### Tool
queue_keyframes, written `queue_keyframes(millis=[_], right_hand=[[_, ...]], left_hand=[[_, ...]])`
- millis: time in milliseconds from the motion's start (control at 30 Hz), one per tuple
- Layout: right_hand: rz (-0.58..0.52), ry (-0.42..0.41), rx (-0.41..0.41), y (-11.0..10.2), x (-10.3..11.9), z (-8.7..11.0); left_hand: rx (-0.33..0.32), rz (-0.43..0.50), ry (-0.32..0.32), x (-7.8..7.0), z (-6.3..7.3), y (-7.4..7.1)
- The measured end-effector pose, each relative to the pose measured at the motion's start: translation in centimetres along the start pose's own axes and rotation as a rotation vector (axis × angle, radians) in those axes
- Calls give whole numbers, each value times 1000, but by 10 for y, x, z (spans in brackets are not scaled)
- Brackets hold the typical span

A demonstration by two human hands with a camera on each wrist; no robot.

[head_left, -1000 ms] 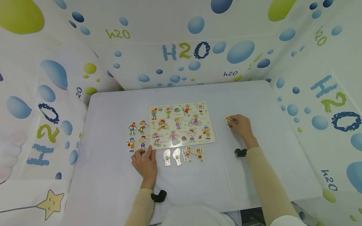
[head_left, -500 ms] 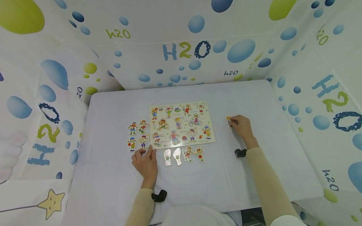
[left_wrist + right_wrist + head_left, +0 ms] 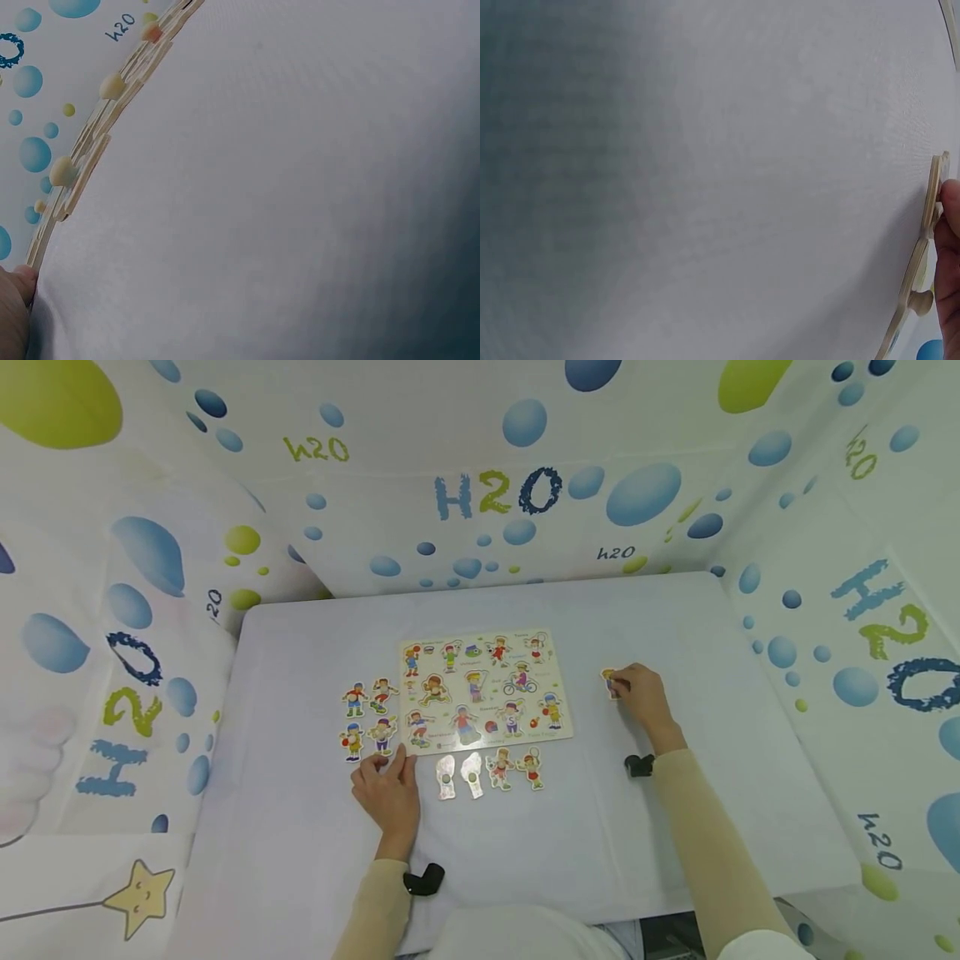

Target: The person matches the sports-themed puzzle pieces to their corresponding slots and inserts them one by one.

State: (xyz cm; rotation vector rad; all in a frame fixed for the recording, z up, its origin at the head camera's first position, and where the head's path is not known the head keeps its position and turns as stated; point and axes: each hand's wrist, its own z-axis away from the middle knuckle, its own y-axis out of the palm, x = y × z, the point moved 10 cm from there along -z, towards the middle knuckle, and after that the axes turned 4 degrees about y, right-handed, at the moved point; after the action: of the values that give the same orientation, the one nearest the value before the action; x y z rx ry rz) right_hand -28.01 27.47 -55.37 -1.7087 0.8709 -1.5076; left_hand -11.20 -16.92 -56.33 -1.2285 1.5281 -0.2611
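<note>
A flat wooden knob puzzle board (image 3: 450,706) with printed children doing sports lies mid-table in the head view. My left hand (image 3: 390,793) rests at its near left corner, index finger and thumb touching the edge; in the left wrist view a fingertip (image 3: 25,279) meets the board's edge. Right of the board, my right hand (image 3: 641,693) pinches a small figure-shaped puzzle piece (image 3: 608,683), largely covered by the fingers. In the right wrist view fingers (image 3: 949,255) are at the edge of the wooden piece (image 3: 932,191), and a knob (image 3: 920,302) stands out below.
Several figure pieces (image 3: 354,700) lie left of the board. Along its near side are two silvery cutouts (image 3: 446,777) and two coloured figure pieces (image 3: 500,768). A white cloth covers the table (image 3: 315,643); a printed curtain (image 3: 480,410) surrounds it.
The head view has shifted slightly. My right fingers have settled a little on the puzzle piece at the same spot; my left hand stays at the board's corner.
</note>
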Motion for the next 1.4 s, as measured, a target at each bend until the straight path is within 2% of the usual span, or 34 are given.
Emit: queue_keyframes(millis=[133, 300, 533, 667, 833, 1100, 1400], right_hand=[[22, -8, 6, 1, 0, 0], [50, 21, 15, 0, 0, 3], [36, 21, -47, -10, 13, 1], [15, 17, -57, -9, 28, -5], [-10, 24, -33, 2, 48, -13], [-60, -19, -7, 20, 83, -21], [-111, -76, 22, 40, 126, -26]], left_hand=[[-7, -4, 0, -1, 0, -1], [-15, -3, 1, -1, 1, -1], [-24, 4, 11, -2, 1, -3], [-30, 6, 14, -2, 0, -3], [-35, 6, 18, -2, 0, -4], [-13, 0, 7, -2, 0, -3], [-19, 0, 4, -2, 0, -5]])
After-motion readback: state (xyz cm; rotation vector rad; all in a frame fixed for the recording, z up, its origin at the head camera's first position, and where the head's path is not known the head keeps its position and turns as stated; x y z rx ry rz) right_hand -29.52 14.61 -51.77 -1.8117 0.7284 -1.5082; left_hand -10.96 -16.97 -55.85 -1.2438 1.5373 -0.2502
